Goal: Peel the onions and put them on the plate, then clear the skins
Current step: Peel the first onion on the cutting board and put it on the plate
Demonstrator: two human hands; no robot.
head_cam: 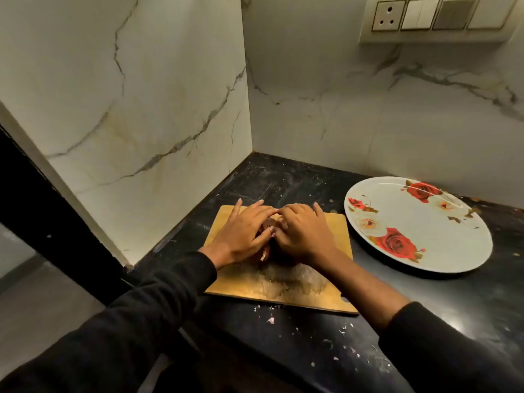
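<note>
Marble walls corner a dark bench [297, 344], where both hands meet over an onion [268, 222] on the wooden board [334, 279]. Peeling looks barely under way; the flowered plate [453, 251], right, holds nothing. Left hand [243, 234] and right hand [304, 232] curl round the mostly hidden onion, fingertips touching.

Left hand [243, 234] and right hand [304, 232] side by side, fingers curled, fingertips touching.

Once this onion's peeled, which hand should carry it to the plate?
Probably the right hand: the plate sits on its side of the cutting board. The left hand would have to cross over.
</note>
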